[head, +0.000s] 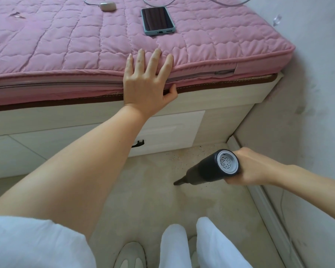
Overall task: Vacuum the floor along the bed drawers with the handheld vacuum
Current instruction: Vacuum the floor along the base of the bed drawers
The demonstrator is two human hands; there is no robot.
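Head view: the right hand [253, 167] grips the vacuum [211, 169] at lower right, its nozzle pointing left and down at the floor [143, 200], grit [184, 155] lying just above by the drawer [172, 128]; the left hand [145, 82] rests spread on the mattress [66, 45].

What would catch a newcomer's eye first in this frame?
The pink quilted mattress fills the upper half, with the left hand resting on its front edge and a phone lying screen-up behind it. Lower right, the right hand grips a dark handheld vacuum, its nozzle aimed at the floor near scattered crumbs by the drawer.
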